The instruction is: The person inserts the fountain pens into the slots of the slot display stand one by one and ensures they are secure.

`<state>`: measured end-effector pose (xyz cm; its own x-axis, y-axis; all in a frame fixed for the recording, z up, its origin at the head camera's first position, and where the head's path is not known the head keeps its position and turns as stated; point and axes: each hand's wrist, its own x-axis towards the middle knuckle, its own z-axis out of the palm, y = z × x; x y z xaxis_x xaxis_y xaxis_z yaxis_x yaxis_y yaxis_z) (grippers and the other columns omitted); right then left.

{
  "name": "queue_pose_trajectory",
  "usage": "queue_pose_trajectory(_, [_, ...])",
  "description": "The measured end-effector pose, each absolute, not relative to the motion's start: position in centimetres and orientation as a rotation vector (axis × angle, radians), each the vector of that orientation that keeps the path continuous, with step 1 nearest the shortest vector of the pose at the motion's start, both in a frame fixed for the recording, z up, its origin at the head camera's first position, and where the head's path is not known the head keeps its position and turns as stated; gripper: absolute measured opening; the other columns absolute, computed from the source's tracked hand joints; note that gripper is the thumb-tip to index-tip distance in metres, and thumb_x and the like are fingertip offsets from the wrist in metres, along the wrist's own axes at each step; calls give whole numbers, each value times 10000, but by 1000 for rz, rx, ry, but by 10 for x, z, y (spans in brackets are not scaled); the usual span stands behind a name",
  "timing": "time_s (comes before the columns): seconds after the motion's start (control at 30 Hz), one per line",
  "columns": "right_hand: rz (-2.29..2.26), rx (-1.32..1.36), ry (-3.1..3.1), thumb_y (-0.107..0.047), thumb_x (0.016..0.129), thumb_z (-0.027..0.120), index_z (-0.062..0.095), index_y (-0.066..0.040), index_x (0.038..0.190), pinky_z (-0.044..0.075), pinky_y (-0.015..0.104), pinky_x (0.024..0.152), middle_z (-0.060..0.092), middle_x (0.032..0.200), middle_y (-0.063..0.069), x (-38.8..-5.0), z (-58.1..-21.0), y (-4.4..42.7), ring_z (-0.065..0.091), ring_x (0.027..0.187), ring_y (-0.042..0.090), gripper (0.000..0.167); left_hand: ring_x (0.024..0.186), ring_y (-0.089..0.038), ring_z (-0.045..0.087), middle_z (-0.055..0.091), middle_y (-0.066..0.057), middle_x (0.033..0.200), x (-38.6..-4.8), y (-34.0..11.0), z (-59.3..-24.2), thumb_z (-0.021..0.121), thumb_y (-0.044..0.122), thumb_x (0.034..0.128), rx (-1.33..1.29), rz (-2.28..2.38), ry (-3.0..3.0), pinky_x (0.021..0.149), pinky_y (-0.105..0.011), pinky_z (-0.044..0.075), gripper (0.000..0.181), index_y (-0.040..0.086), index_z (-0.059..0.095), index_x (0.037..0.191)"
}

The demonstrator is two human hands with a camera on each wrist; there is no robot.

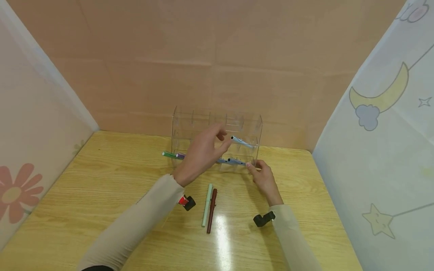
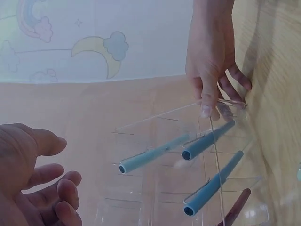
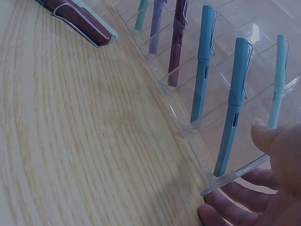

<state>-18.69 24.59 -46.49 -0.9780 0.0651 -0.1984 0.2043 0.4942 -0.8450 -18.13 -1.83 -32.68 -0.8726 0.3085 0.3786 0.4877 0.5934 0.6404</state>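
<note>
A clear plastic pen rack (image 1: pixel 251 150) stands at the back of the table. My right hand (image 1: pixel 266 181) grips its right end, thumb on one side and fingers on the other, as the right wrist view shows. My left hand (image 1: pixel 203 148) hovers in front of the rack, fingers loosely bent and holding nothing. Close to its fingertips, a light blue pen (image 1: pixel 241 142) leans in a higher row. The front row holds two blue pens (image 3: pixel 233 103) (image 3: pixel 202 66), a dark red pen (image 3: pixel 178 42), a purple pen (image 3: pixel 156 28) and a green pen (image 3: pixel 141 14).
On the table (image 1: pixel 135 226) before the rack, a mint green pen (image 1: pixel 207 205) and a dark red capped pen (image 1: pixel 211 210) lie side by side. A brown backdrop (image 1: pixel 217 56) rises behind, with patterned white panels (image 1: pixel 373 150) at both sides. Each wrist carries a small black camera.
</note>
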Motion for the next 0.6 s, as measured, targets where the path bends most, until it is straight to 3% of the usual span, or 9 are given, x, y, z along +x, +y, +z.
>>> queue_pose_trajectory(0.17, [-1476, 238, 2611, -456, 1111, 550, 503, -24, 1486, 608, 412, 927, 555, 1531, 206, -187, -464, 246, 611, 1373, 411, 575, 776, -167, 646, 713, 7, 1164, -158, -29, -332, 677, 343, 1061, -607, -1157, -2615, 675, -331, 546, 281, 177, 655, 1287])
queue_pose_trajectory(0.37, [-1488, 228, 2608, -472, 1107, 550, 483, -11, 1519, 605, 413, 940, 550, 1538, 218, -187, -465, 247, 603, 1379, 415, 621, 831, -119, 663, 729, 5, 1146, -138, -33, -348, 707, 316, 1043, -532, -1192, -2646, 722, -307, 572, 298, 142, 685, 1283])
queue_pose_trajectory(0.5, [-1484, 233, 2598, -491, 1102, 551, 481, -18, 1519, 602, 412, 946, 539, 1552, 217, -186, -465, 246, 596, 1392, 416, 635, 575, -100, 472, 738, 16, 1137, -128, -35, -362, 709, 322, 1040, -475, -1282, -2687, 529, -261, 411, 292, 152, 689, 1277])
queue_pose_trajectory(0.6, [-1483, 231, 2599, -494, 1100, 554, 485, -17, 1513, 601, 408, 941, 540, 1552, 221, -186, -464, 245, 595, 1392, 419, 635, 489, -87, 334, 746, 20, 1100, -123, -38, -374, 711, 313, 1037, -423, -1338, -2716, 463, -239, 292, 263, 156, 707, 1249])
